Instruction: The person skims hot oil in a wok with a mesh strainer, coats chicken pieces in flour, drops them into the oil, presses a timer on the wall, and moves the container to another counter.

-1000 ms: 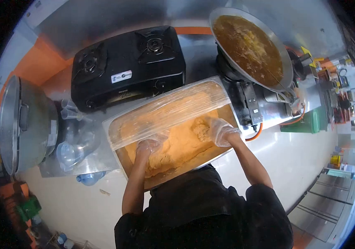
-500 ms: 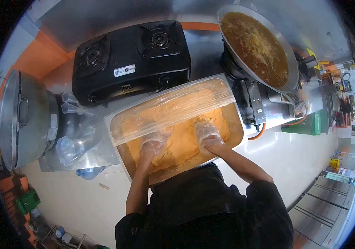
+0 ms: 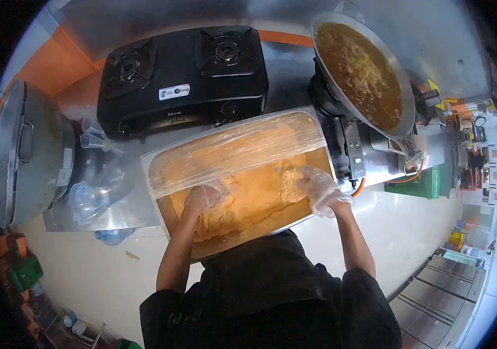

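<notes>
A large rectangular tub (image 3: 158, 218) of orange-tinted flour (image 3: 254, 195) lies in front of me, with clear plastic wrap (image 3: 231, 148) stretched over its far part. My right hand (image 3: 320, 192), in a clear plastic glove, is raised at the tub's right side. It grips a lumpy, flour-coated piece of food (image 3: 291, 186), whose exact kind I cannot make out. My left hand (image 3: 206, 196), gloved too, is down in the flour at the left, near the edge of the wrap. Its fingers are partly hidden by flour and glove.
Behind the tub stands a black two-burner stove (image 3: 184, 81). A wide wok (image 3: 402, 70) of bubbling oil with food frying sits on a burner at the right. To the left are a big metal pot (image 3: 33, 154) and clear plastic cups (image 3: 88, 200). An orange hose (image 3: 360, 187) runs beside the tub.
My right hand has risen from the flour and shifted right, now with a coated piece in it. My left hand has moved slightly left and stays low in the flour.
</notes>
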The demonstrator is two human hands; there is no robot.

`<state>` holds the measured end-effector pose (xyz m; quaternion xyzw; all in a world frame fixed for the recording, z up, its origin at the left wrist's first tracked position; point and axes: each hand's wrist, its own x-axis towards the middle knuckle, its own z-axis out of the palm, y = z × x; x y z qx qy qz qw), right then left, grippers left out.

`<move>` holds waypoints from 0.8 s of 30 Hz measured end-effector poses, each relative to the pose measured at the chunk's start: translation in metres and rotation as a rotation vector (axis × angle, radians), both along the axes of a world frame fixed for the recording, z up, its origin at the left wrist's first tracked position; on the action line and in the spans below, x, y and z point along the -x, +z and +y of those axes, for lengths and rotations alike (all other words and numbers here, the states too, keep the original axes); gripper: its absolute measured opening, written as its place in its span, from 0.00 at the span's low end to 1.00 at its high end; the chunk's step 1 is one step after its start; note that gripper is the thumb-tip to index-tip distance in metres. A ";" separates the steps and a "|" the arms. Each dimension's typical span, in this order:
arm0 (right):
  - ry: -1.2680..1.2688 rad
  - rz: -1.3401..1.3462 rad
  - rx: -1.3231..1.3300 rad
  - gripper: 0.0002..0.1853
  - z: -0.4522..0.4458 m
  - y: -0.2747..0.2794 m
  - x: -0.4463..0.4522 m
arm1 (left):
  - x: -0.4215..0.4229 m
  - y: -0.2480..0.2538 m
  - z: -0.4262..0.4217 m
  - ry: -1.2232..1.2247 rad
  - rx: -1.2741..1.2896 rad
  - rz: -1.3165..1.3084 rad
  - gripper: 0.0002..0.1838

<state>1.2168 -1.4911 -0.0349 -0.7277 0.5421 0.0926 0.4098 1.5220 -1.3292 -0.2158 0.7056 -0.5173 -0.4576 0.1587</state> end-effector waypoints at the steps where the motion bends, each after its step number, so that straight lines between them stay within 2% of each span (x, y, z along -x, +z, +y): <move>1: 0.011 0.039 0.043 0.20 -0.002 -0.011 0.002 | 0.005 0.011 0.000 -0.037 -0.001 -0.065 0.17; 4: 0.064 -0.008 0.088 0.21 -0.003 -0.010 0.011 | 0.008 0.019 0.004 -0.006 0.003 -0.114 0.18; 6: -0.025 -0.087 -0.011 0.21 -0.009 -0.025 0.031 | 0.002 0.011 0.014 0.018 -0.070 -0.009 0.20; 7: -0.047 -0.116 -0.026 0.21 -0.014 -0.020 0.034 | -0.005 -0.020 0.027 0.145 -0.085 0.062 0.19; 8: -0.069 -0.145 -0.041 0.21 -0.020 -0.015 0.037 | -0.011 -0.073 0.045 0.268 -0.096 0.139 0.19; 9: -0.076 -0.158 -0.031 0.21 -0.020 0.013 0.034 | -0.012 -0.072 0.050 0.312 -0.079 0.140 0.19; 12: -0.130 -0.120 0.040 0.22 -0.030 0.122 0.013 | -0.005 0.007 0.044 0.366 -0.056 0.113 0.19; 13: -0.172 -0.340 0.023 0.22 -0.046 0.124 0.036 | -0.002 0.032 0.042 0.374 -0.056 0.113 0.19; 14: -0.141 -0.221 0.168 0.21 -0.057 0.151 0.033 | 0.001 0.057 0.040 0.385 -0.053 0.114 0.19; 16: -0.112 -0.242 0.236 0.21 -0.082 0.199 0.027 | 0.007 0.096 0.035 0.383 -0.059 0.110 0.19; 17: -0.067 -0.176 0.441 0.20 -0.110 0.194 0.046 | 0.009 0.111 0.033 0.377 -0.063 0.103 0.19; 19: -0.272 -0.189 0.265 0.20 -0.154 0.211 0.047 | 0.013 0.132 0.031 0.357 -0.073 0.091 0.19; 20: 0.028 -0.007 0.569 0.20 -0.214 0.186 0.090 | 0.015 0.140 0.031 0.349 -0.079 0.084 0.19; 22: 0.304 0.279 0.811 0.22 -0.271 0.169 0.108 | 0.016 0.149 0.031 0.335 -0.086 0.071 0.19; 24: 0.248 0.465 0.704 0.24 -0.306 0.164 0.096 | 0.018 0.158 0.030 0.337 -0.087 0.057 0.19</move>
